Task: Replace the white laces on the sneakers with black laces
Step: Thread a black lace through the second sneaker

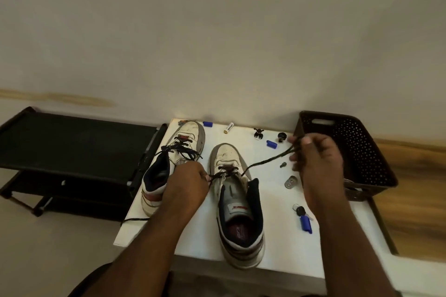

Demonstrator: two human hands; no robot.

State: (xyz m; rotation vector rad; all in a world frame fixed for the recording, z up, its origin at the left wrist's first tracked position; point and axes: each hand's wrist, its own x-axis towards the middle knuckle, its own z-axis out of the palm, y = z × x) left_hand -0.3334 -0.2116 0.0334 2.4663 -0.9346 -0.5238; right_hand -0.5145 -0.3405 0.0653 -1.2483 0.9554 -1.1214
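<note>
Left sneaker (169,164) black-laced; right sneaker (239,200) barely begun. Both left hand (190,183) and right hand (316,154) pinch black lace (265,160).

We see red logo on tongue label (238,208) of right sneaker (237,202), blurred; battery (229,127) print too small; nothing readable.

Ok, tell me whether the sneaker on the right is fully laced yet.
Only partly laced. The black lace crosses just the lowest eyelets of the right sneaker; the upper eyelets are bare, and both hands, left hand and right hand, hold its ends.
</note>
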